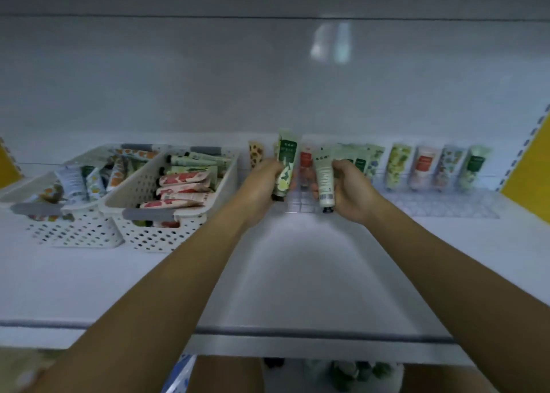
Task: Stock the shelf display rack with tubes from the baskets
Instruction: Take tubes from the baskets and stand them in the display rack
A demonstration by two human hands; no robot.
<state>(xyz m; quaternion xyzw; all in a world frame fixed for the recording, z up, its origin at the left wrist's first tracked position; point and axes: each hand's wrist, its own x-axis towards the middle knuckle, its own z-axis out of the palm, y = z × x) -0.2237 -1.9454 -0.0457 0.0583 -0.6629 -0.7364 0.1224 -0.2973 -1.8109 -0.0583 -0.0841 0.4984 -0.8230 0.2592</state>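
Note:
My left hand (262, 187) grips a green patterned tube (285, 166), cap down, in front of the clear display rack (446, 205). My right hand (348, 190) holds a pale tube (324, 178) with a black cap, also cap down, just right of it. Both tubes hover at the rack's left end. Several tubes (422, 166) stand upright in the rack along the back wall. Two white perforated baskets sit at the left: the nearer basket (166, 232) holds red-and-white and green tubes, the farther basket (74, 235) holds mixed orange and blue ones.
The white shelf (297, 273) stretches toward me with a grey front edge. Yellow panels (529, 178) flank the shelf at right and far left. A lower shelf with dark items shows beneath the front edge.

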